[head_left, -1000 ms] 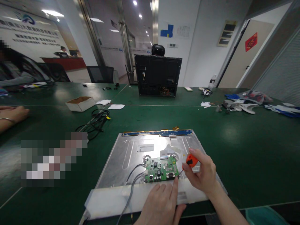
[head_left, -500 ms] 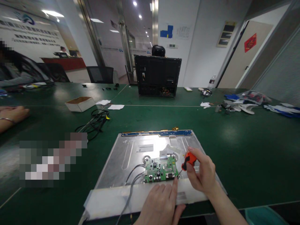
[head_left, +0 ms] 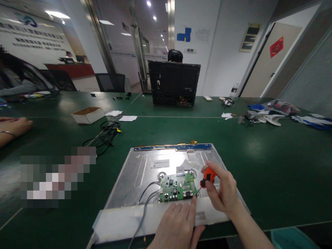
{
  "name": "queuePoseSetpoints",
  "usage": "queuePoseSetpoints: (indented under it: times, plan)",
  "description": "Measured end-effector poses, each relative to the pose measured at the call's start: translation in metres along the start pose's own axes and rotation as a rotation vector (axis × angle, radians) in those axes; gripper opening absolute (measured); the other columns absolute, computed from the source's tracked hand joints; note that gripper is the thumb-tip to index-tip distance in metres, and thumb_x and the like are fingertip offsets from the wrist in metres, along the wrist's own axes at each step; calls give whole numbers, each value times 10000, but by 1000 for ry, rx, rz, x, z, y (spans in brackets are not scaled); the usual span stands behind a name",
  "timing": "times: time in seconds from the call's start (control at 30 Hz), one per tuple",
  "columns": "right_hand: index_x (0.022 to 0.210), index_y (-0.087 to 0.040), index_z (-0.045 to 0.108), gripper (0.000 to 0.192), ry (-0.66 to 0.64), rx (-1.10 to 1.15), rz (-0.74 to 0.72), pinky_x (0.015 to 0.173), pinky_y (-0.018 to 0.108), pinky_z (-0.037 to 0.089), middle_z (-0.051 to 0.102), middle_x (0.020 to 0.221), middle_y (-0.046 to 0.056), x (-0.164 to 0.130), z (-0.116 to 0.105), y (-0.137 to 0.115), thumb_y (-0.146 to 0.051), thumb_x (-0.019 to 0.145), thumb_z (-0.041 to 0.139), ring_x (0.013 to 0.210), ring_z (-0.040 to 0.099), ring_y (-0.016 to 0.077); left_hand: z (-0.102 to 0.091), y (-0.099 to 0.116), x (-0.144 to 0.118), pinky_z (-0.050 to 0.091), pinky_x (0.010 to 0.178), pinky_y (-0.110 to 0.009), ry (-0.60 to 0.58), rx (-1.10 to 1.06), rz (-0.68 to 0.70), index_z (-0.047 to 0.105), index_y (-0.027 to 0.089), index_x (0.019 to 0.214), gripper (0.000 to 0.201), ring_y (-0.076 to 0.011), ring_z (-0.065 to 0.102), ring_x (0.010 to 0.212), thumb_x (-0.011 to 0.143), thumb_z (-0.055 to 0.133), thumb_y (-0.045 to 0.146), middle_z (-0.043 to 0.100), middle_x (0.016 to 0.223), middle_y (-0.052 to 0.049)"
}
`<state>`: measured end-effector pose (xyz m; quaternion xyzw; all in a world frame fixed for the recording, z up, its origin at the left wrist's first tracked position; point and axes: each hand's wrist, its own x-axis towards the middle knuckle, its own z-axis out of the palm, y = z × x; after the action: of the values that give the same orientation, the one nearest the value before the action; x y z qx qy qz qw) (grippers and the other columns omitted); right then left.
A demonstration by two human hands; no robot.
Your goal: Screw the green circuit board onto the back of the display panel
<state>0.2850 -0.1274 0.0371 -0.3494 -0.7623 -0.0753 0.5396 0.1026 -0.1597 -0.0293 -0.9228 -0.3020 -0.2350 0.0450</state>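
Observation:
A bare metal monitor back panel (head_left: 145, 169) lies flat on the green table. On its near half sits a small green circuit board (head_left: 177, 188) with grey cables (head_left: 145, 199) running off to the left. My right hand (head_left: 222, 192) grips an orange-handled screwdriver (head_left: 206, 177), its tip down at the board's right near corner. My left hand (head_left: 177, 224) rests flat on the panel's white near edge, index finger stretched toward that same corner.
A black computer case (head_left: 173, 84) stands at the far side. A small open cardboard box (head_left: 88, 114) and a black cable bundle (head_left: 105, 135) lie to the left. Another person's hand (head_left: 12, 126) rests at the left edge. Loose parts and bags (head_left: 269, 112) lie at the right.
The screwdriver handle has shifted slightly left and turned in my right hand. My left hand and the board stay in place.

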Motion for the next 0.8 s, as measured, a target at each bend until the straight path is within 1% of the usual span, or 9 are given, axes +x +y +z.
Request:
queuePoseSetpoints:
  times: [0.17, 0.4, 0.53, 0.7, 0.8]
  plan:
    - [1361, -167, 444, 471, 11, -4, 22, 475, 267, 490, 641, 740, 11, -2, 0, 0, -136, 891, 444, 579, 618, 166, 0, 0, 0, 557, 664, -372, 14, 1, -2, 488, 51, 1236, 405, -246, 683, 716, 1035, 290, 341, 709, 875, -131]
    - [1347, -189, 438, 447, 60, -113, -19, 428, 263, 473, 604, 654, -28, -1, 2, -1, -153, 905, 491, 487, 560, 154, 1, -1, -2, 549, 687, -368, -6, -15, -8, 466, 53, 1282, 411, -244, 681, 737, 1022, 344, 347, 714, 906, -128]
    - [1341, -201, 432, 428, 84, -134, -32, 418, 265, 469, 608, 647, -39, 0, 4, 0, -181, 925, 528, 466, 547, 147, 3, -1, -4, 543, 687, -370, 1, -24, -12, 468, 58, 1284, 413, -246, 675, 731, 1019, 347, 352, 712, 901, -128]
    - [1341, -203, 435, 411, 61, -125, -27, 411, 263, 456, 593, 630, -42, 0, 3, 0, -199, 937, 513, 465, 545, 148, 2, 0, -3, 545, 676, -374, 14, -26, -5, 472, 47, 1277, 423, -248, 677, 725, 1033, 302, 348, 711, 890, -134]
    - [1348, -178, 431, 422, 23, -69, -22, 438, 269, 467, 599, 660, -21, 0, 1, 0, -180, 928, 467, 526, 590, 164, 0, 0, -1, 547, 666, -364, 15, -21, 0, 483, 42, 1265, 431, -244, 680, 719, 1041, 287, 354, 710, 881, -134]
